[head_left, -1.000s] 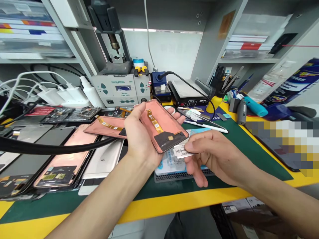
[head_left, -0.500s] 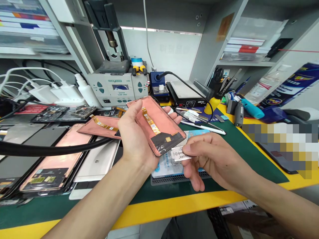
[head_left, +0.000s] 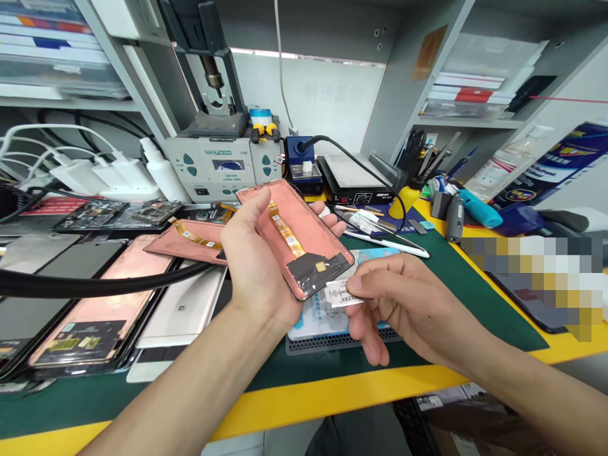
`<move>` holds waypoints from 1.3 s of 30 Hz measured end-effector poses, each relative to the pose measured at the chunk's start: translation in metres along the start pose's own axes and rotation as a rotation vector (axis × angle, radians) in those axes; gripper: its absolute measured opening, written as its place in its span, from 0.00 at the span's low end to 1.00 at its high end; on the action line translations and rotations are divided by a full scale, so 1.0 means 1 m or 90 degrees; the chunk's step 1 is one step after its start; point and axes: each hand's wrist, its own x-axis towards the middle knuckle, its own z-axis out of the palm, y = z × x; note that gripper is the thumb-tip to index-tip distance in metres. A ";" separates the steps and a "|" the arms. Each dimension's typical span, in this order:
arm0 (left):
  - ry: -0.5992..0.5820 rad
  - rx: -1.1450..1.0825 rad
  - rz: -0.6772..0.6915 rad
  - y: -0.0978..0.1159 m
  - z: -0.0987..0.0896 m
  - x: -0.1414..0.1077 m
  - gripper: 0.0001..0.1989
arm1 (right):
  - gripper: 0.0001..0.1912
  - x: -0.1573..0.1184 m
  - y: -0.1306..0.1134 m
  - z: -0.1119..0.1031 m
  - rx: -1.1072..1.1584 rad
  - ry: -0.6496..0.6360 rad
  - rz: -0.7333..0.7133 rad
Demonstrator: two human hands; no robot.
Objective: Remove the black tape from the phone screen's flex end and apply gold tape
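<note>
My left hand (head_left: 259, 266) is closed around a phone screen (head_left: 304, 221), its copper-coloured back turned up and tilted toward me. A gold flex cable (head_left: 285, 233) runs along that back to a black patch (head_left: 319, 271) at the lower end. Between thumb and fingers, my right hand (head_left: 394, 297) pinches a thin razor blade (head_left: 339, 294) with printed lettering. The blade lies close to the screen's lower right corner; whether they touch I cannot tell. A second copper-backed screen (head_left: 190, 240) rests left of my left hand, partly hidden by it.
Several phone parts, including a white back cover (head_left: 178, 310), line the left side beneath a thick black cable (head_left: 104, 283). A blue-white packet on a perforated plate (head_left: 327, 342) lies under my hands. Behind stand a grey soldering station (head_left: 216, 168) and a heating plate (head_left: 354, 174).
The view has shifted very slightly. Both hands keep nearly the same pose, with the screen and the blade still held.
</note>
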 end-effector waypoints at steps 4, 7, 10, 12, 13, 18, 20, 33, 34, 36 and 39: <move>-0.003 0.007 -0.013 0.002 0.000 -0.001 0.14 | 0.14 0.000 -0.001 0.000 -0.007 0.008 0.003; 0.008 0.006 0.010 0.001 0.002 -0.003 0.13 | 0.14 0.001 -0.002 0.001 -0.012 0.020 0.003; 0.019 0.009 0.037 0.000 0.004 -0.005 0.11 | 0.14 0.001 -0.002 0.002 -0.019 0.035 0.002; 0.027 0.006 0.039 -0.001 0.005 -0.006 0.11 | 0.13 0.001 -0.003 0.003 -0.023 0.045 0.004; 0.028 0.002 0.039 -0.001 0.005 -0.006 0.10 | 0.13 0.001 -0.003 0.003 -0.025 0.049 0.005; 0.036 -0.014 0.039 -0.001 0.004 -0.006 0.08 | 0.14 0.000 -0.002 0.004 -0.034 0.069 0.009; 0.039 -0.027 0.035 -0.002 0.003 -0.005 0.08 | 0.14 0.001 -0.002 0.005 -0.036 0.078 0.013; 0.051 -0.082 0.010 0.000 0.000 0.002 0.07 | 0.14 0.003 -0.002 0.008 -0.050 0.092 0.013; 0.051 -0.083 0.010 0.000 0.000 0.001 0.07 | 0.15 0.003 -0.002 0.008 -0.049 0.089 0.012; 0.050 -0.083 0.009 0.000 0.000 0.001 0.07 | 0.15 0.002 -0.001 0.007 -0.049 0.084 0.010; 0.048 -0.083 0.012 0.000 0.000 0.001 0.07 | 0.15 0.002 -0.001 0.007 -0.045 0.081 0.009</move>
